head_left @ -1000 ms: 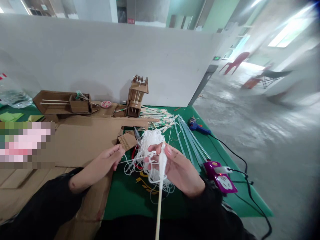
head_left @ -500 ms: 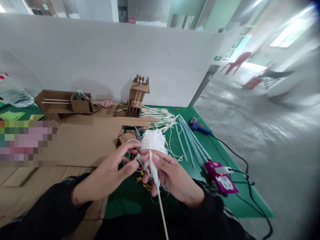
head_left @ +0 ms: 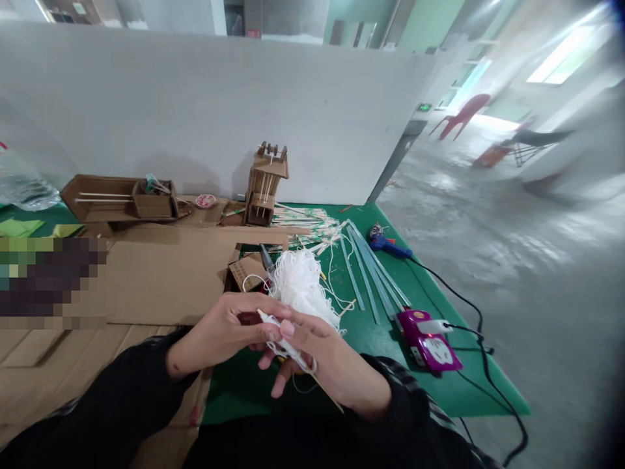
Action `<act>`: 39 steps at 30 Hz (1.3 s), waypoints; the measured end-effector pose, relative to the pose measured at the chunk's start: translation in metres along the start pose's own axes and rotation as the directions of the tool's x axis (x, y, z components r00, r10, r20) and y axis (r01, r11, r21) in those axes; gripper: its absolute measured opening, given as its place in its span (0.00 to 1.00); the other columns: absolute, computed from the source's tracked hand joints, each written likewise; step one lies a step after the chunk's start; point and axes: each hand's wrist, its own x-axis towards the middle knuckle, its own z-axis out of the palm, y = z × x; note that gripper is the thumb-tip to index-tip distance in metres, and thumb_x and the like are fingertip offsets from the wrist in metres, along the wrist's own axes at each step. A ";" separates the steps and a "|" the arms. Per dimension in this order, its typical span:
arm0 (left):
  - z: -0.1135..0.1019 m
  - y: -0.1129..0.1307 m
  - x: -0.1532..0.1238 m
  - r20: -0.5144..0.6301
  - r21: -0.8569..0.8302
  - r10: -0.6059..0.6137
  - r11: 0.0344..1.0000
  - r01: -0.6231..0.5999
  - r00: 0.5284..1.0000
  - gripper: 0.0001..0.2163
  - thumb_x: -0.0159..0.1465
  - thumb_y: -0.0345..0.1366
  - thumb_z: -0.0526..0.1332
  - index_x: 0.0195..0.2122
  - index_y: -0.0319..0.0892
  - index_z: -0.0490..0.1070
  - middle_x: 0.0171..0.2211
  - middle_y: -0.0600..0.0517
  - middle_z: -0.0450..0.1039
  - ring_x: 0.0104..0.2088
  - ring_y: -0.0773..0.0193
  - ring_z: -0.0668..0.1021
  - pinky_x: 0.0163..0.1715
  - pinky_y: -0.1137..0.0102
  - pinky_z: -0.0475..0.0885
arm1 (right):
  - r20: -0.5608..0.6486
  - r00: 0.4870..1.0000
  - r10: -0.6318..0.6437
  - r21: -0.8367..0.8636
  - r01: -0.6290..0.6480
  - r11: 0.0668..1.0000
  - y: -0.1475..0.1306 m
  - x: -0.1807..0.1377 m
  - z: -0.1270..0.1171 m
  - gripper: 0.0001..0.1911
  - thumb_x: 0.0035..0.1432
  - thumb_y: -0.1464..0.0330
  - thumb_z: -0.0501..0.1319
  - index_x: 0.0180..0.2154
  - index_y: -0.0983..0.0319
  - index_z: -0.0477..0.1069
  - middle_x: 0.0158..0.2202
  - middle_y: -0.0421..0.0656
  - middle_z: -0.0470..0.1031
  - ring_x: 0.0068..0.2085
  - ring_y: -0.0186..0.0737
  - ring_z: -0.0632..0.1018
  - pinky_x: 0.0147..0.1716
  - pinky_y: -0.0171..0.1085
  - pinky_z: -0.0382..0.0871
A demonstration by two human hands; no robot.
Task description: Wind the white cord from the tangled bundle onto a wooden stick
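A thin wooden stick (head_left: 328, 394), its upper part wound with white string (head_left: 291, 352), lies slanted between my hands. My right hand (head_left: 342, 361) grips the wound part, thumb on top, while some of its lower fingers stick out. Thumb and fingers of my left hand (head_left: 215, 335) pinch at the wound part near the pointed tip; whether they hold a loose strand there I cannot make out. Just beyond the hands sits a big tangled heap of white string (head_left: 300, 277), partly hidden by the right hand.
A cardboard sheet (head_left: 166, 273) covers the left of the green table (head_left: 254, 397). Cardboard models (head_left: 266, 185) stand at the back. Toward the right lie clear glue sticks (head_left: 364, 267), a blue glue gun (head_left: 390, 245) and a purple power strip (head_left: 427, 342) with a black cable (head_left: 469, 299).
My left hand has moved right and closed at the stick's tip, where it was apart before. The stick has turned, its tip now pointing to the upper left. The view has shifted slightly.
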 end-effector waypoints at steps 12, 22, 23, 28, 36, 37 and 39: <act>-0.009 0.001 -0.003 -0.122 0.161 0.002 0.987 0.018 0.993 0.14 0.62 0.47 0.62 0.35 0.40 0.78 0.22 0.55 0.69 0.20 0.70 0.66 0.20 0.75 0.60 | -0.206 0.964 -0.167 -0.713 -0.031 0.700 -0.005 -0.023 -0.010 0.14 0.64 0.57 0.57 0.36 0.62 0.68 0.25 0.36 0.65 0.24 0.30 0.62 0.21 0.31 0.54; -0.033 0.007 -0.012 -0.220 0.081 0.063 0.996 -0.046 0.973 0.13 0.63 0.48 0.59 0.37 0.43 0.70 0.22 0.59 0.56 0.20 0.71 0.56 0.19 0.75 0.53 | -0.155 0.983 -0.103 -0.802 -0.065 0.593 -0.009 -0.029 -0.023 0.14 0.65 0.59 0.56 0.35 0.62 0.73 0.26 0.38 0.67 0.26 0.32 0.63 0.24 0.32 0.55; -0.036 0.009 -0.011 -0.295 0.107 0.074 0.993 -0.044 0.953 0.12 0.64 0.48 0.59 0.37 0.44 0.69 0.22 0.59 0.58 0.20 0.71 0.57 0.19 0.75 0.53 | -0.147 0.985 -0.092 -0.824 -0.070 0.562 -0.009 -0.030 -0.024 0.13 0.64 0.60 0.57 0.35 0.62 0.74 0.26 0.38 0.68 0.26 0.32 0.64 0.24 0.32 0.56; -0.055 0.010 -0.005 -0.348 0.545 0.119 0.833 0.098 0.930 0.11 0.65 0.45 0.58 0.42 0.46 0.70 0.20 0.59 0.59 0.21 0.67 0.63 0.23 0.73 0.58 | 0.014 1.000 0.011 -0.780 0.004 0.626 -0.014 -0.038 -0.025 0.12 0.62 0.61 0.60 0.35 0.63 0.74 0.27 0.40 0.70 0.26 0.32 0.65 0.24 0.32 0.57; -0.024 0.016 -0.029 0.034 0.635 0.058 0.770 -0.067 0.998 0.16 0.67 0.43 0.55 0.54 0.52 0.70 0.56 0.47 0.67 0.58 0.50 0.66 0.57 0.59 0.61 | -0.122 0.967 -0.222 -0.593 0.108 0.798 -0.014 -0.033 -0.027 0.12 0.62 0.59 0.62 0.38 0.62 0.74 0.25 0.38 0.67 0.26 0.32 0.66 0.24 0.32 0.58; -0.014 0.018 -0.029 0.112 0.546 0.034 0.833 -0.090 0.993 0.18 0.68 0.43 0.53 0.59 0.52 0.66 0.60 0.47 0.64 0.61 0.51 0.64 0.60 0.59 0.58 | -0.127 0.964 -0.232 -0.612 0.108 0.784 -0.013 -0.031 -0.026 0.12 0.62 0.59 0.62 0.38 0.62 0.74 0.26 0.38 0.68 0.26 0.32 0.66 0.25 0.32 0.59; 0.004 0.021 -0.026 0.164 0.356 -0.018 0.933 -0.042 0.986 0.21 0.69 0.44 0.53 0.63 0.52 0.59 0.62 0.48 0.61 0.61 0.53 0.64 0.61 0.61 0.58 | -0.124 0.959 -0.255 -0.665 0.110 0.739 -0.012 -0.027 -0.022 0.12 0.62 0.60 0.61 0.39 0.62 0.75 0.28 0.40 0.71 0.28 0.33 0.68 0.26 0.33 0.61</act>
